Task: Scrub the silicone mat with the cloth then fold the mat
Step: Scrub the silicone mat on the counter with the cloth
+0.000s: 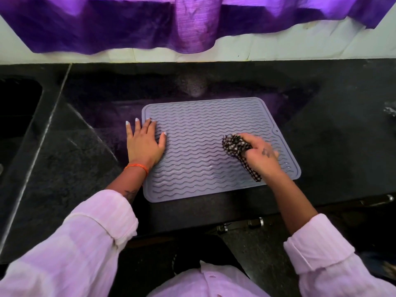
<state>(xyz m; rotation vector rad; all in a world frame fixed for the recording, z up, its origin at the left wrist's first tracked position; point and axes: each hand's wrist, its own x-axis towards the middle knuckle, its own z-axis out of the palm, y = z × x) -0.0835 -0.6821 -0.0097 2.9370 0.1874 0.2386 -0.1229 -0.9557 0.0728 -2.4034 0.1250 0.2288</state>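
A grey silicone mat with wavy ridges lies flat on the black stone counter. My left hand rests flat with straight fingers on the mat's left edge, partly on the counter. My right hand grips a bunched black-and-white checked cloth and holds it against the right part of the mat. One tail of the cloth hangs out below my wrist near the mat's lower right edge.
A dark sink basin sits at the far left of the counter. A purple curtain hangs over the white wall behind. Drawer handles show below the counter's front edge. A small shiny object is at the right border.
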